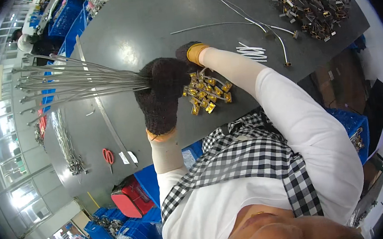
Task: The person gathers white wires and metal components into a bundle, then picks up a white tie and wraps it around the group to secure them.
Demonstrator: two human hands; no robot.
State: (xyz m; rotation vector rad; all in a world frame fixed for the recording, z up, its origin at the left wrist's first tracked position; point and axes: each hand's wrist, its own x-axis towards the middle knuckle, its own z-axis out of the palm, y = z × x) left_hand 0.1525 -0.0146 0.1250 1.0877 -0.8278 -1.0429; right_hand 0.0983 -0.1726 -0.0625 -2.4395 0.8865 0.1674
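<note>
My left hand [161,94], in a black knit glove, is closed around a bundle of thin grey cables [95,80]. The cables fan out to the left, with small metal tips at their far ends. On the other side of the fist, a cluster of yellow-gold connectors [207,90] on short grey cable ends shows just over the table. These look like the other ends of the same bundle. My right hand [188,54], also in a dark glove with an orange cuff, is up against the left one. Its fingers are hidden behind the left glove.
Dark grey table [145,27]. A heap of cables with dark connectors [312,4] lies far right; loose cables [281,41] and white strips [252,51] sit nearer. At left are a long metal ruler [109,123], red scissors [108,159] and another cable bundle [64,141].
</note>
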